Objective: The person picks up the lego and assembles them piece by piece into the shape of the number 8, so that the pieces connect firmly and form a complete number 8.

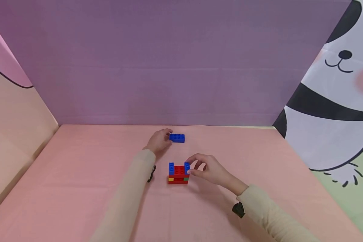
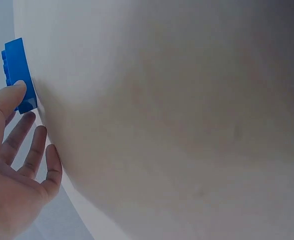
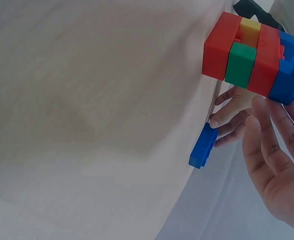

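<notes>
Toward the far side of the table, my left hand (image 1: 159, 140) holds the left end of a long blue toy brick (image 1: 177, 138) lying studs up. The thumb overlaps the brick's side in the left wrist view; the index finger is partly hidden behind it. Nearer stands a small stack of toy bricks (image 1: 178, 179): red layers, with a yellow brick (image 1: 171, 179) and a green brick (image 3: 240, 65) between them, and a blue brick on each top end. My right hand (image 1: 210, 169) pinches the right blue brick (image 1: 187, 167) between thumb and index finger.
A pink cloth covers the table (image 1: 78, 188). Behind it rises a purple backdrop (image 1: 163, 67), and a panda-print cloth (image 1: 329, 141) hangs on the right. Dark bands (image 1: 238, 209) sit at both sleeve cuffs. The left forearm lies to the left of the stack.
</notes>
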### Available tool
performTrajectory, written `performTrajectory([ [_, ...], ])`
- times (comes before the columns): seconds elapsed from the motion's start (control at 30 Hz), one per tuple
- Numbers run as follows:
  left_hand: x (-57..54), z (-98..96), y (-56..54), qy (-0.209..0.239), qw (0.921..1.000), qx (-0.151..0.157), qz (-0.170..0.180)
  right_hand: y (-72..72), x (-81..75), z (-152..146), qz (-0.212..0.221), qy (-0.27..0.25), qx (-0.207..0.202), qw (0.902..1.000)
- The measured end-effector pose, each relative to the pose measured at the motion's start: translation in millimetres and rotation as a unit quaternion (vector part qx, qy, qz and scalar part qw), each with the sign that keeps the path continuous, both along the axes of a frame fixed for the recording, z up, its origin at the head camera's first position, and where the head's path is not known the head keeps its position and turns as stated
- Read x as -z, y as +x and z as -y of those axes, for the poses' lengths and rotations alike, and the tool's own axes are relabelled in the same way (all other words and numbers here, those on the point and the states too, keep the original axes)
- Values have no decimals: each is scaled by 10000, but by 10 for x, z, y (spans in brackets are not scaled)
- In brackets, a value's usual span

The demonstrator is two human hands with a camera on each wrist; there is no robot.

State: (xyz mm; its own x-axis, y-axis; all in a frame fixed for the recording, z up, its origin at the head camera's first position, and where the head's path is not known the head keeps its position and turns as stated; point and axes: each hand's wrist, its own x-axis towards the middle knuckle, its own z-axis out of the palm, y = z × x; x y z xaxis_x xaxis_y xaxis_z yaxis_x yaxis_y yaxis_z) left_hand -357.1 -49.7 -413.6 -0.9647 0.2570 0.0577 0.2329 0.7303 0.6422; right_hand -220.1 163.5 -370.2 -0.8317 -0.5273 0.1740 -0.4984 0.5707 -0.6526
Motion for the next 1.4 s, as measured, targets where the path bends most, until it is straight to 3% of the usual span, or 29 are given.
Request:
performTrajectory([
  [0.2, -5, 0, 10, -106, 9998, -5, -141, 6, -12, 10, 30, 3, 5, 10000],
  [0.73, 2, 11, 12, -20, 10000, -87, 8, -11, -12, 5, 26, 12, 3, 10000],
  [1.03, -26, 66, 30, 63, 9997, 159, 186, -23, -11, 11, 107, 7, 13, 9999],
  [1.4, -10, 186, 11, 382, 9974, 616, 50, -50, -10, 13, 51, 20, 9, 10000],
])
